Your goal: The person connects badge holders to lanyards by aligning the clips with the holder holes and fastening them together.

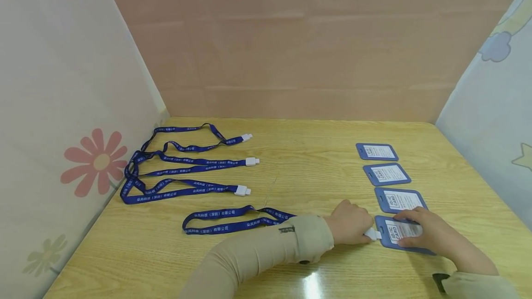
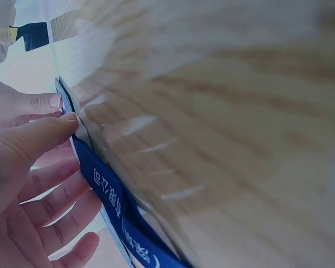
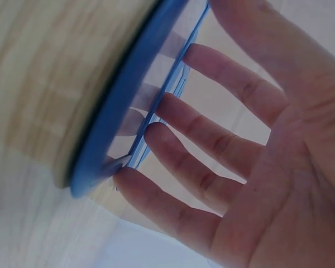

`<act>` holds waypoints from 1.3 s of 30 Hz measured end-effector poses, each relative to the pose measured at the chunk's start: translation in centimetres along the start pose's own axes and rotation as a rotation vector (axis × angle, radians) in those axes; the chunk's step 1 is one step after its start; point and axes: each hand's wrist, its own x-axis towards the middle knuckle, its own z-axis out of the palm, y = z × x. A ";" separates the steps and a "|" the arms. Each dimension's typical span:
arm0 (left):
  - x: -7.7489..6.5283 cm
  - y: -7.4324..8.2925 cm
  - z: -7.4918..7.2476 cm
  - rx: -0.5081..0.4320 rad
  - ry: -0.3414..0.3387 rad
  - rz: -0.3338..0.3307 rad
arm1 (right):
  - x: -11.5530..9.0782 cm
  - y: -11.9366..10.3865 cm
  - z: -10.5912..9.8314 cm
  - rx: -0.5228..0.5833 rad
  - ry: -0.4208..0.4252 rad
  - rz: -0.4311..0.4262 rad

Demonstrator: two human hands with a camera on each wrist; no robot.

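Note:
My left hand (image 1: 351,223) pinches the white clip (image 1: 372,234) of a blue lanyard (image 1: 212,230) between thumb and forefinger. Printed white characters run along the strap, which passes behind my left sleeve. The clip's tip meets the slotted end of the nearest blue card holder (image 1: 387,234), though whether it is hooked in cannot be made out. Over that holder, my right hand (image 1: 434,232) grips it across its width, thumb on the near side and fingers on the far side. In the right wrist view, several fingertips touch the holder's edge (image 3: 114,100).
Three more card holders, the topmost (image 1: 377,152) farthest away, lie in a column at the right. Three blue lanyards with white clips (image 1: 251,161) lie partly overlapping at the left of the wooden table (image 1: 307,165). Walls stand behind and on both sides.

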 end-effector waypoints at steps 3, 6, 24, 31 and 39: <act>0.0 0.0 0.0 -0.006 0.000 0.000 | 0.0 0.0 0.0 -0.001 -0.001 0.003; 0.1 -0.1 0.1 -0.011 0.008 0.000 | 0.0 0.0 0.0 0.003 -0.003 0.008; 0.5 0.6 -0.2 -0.057 -0.013 -0.015 | 0.0 -0.4 -0.1 -0.006 -0.031 0.026; 0.7 0.7 -0.3 -0.057 -0.010 -0.014 | -0.2 -0.6 -0.1 -0.015 -0.020 0.003; 0.8 0.6 -0.1 -0.084 0.010 -0.006 | 0.1 -1.0 -0.4 -0.017 -0.018 -0.029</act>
